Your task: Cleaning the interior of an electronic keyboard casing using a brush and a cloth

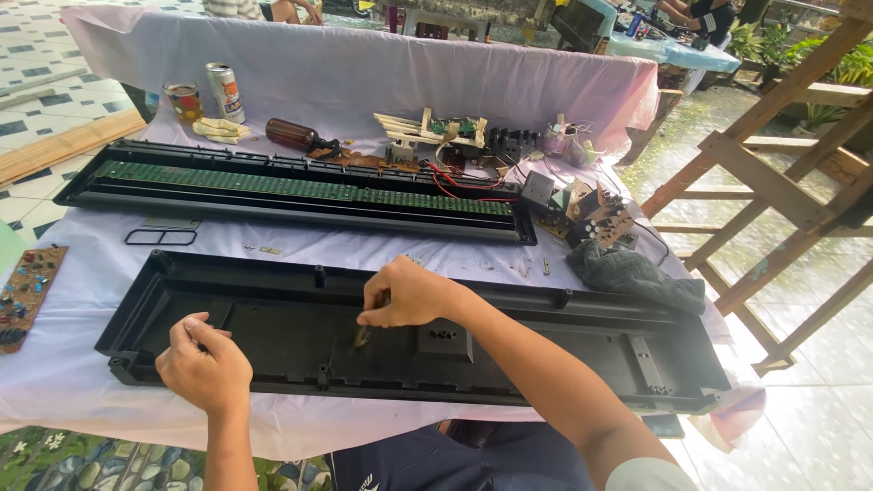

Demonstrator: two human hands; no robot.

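A brown circuit board (pixel 25 295) is laid at the far left edge of the counter (pixel 64 364), which is covered with a pale cloth. The left hand (pixel 205 364) is closed in a loose fist and is rested on the left end of the long black plastic casing (pixel 564 345), which is laid open side up along the near edge of the counter. Near the middle of the casing, the right hand (pixel 409 293) is closed around a screwdriver (pixel 363 335), whose tip is pressed down against the casing floor. Behind it, a second black casing with a long green circuit board (pixel 300 186) is laid parallel. Further back, a glass (pixel 184 101), a drinks can (pixel 225 92) and a brown bottle (pixel 293 135) are placed. At the right, a small board with capacitors (pixel 602 218) and a dark grey cloth (pixel 632 275) are seen.
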